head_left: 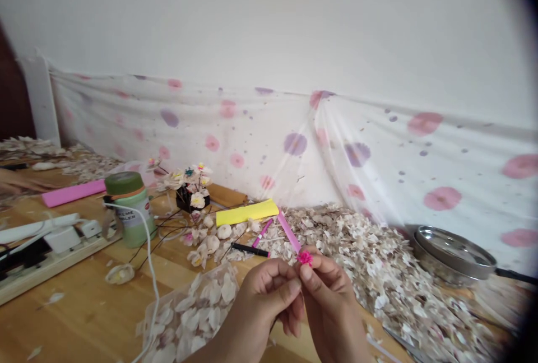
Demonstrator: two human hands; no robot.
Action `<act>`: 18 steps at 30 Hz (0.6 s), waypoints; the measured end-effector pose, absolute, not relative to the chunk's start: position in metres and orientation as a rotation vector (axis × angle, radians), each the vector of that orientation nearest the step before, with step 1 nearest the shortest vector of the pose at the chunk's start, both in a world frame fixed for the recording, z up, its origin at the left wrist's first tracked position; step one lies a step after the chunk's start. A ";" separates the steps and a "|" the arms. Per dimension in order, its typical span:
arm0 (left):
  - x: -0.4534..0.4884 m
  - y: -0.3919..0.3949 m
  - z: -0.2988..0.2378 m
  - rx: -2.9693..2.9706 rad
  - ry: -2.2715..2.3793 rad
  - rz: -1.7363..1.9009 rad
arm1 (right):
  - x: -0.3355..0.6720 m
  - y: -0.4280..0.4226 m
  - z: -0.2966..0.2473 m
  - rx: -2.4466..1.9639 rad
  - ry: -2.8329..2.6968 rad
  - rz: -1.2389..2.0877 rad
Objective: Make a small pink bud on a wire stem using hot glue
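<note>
My right hand (pixel 334 296) pinches a bright pink fringed paper flower centre (pixel 305 258) between thumb and fingers. From it a pink paper strip (pixel 289 231) runs up and away toward the wall. Just below the flower centre, my left hand (pixel 273 293) is closed in a pinch, its fingertips touching the right hand's. A thin dark stem (pixel 273 327) shows under the left palm; the rest of it is hidden by the fingers. Beneath the left wrist lies a clear tray (pixel 147 318) of pale petals (pixel 199 307).
A petal heap (pixel 361 251) spreads along the wall, with a steel pan (pixel 456 256) at right. Beyond the hands lie yellow paper (pixel 247 213), a black pen (pixel 251 250) and a purple pen (pixel 262 232). Left are a green jar (pixel 133 214), cable (pixel 152 273), power strip (pixel 79 254) and another person's hand (pixel 25 181).
</note>
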State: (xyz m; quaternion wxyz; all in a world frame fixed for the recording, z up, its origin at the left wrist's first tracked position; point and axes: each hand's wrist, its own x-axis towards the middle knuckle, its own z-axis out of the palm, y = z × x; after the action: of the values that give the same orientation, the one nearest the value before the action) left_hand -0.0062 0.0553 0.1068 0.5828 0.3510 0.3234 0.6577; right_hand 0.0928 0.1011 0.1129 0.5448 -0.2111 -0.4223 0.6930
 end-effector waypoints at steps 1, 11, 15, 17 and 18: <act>-0.006 0.056 0.106 0.819 0.761 1.525 | 0.093 0.102 0.114 -0.500 -1.010 1.616; -0.014 0.058 0.107 1.029 0.974 1.624 | 0.099 0.107 0.112 -0.432 -1.407 1.279; -0.010 0.048 0.118 1.127 1.107 1.678 | 0.101 0.102 0.111 -0.333 -1.436 1.200; -0.006 0.042 0.123 1.114 1.159 1.732 | 0.102 0.099 0.112 -0.296 -1.412 1.209; -0.004 0.038 0.125 1.107 1.186 1.756 | 0.103 0.098 0.114 -0.283 -1.426 1.193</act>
State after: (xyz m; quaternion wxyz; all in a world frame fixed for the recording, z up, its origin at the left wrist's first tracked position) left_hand -0.0036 0.0385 0.1247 0.3666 0.4308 0.4613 0.6835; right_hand 0.1032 0.0977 0.1136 0.5897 -0.1213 -0.6124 0.5123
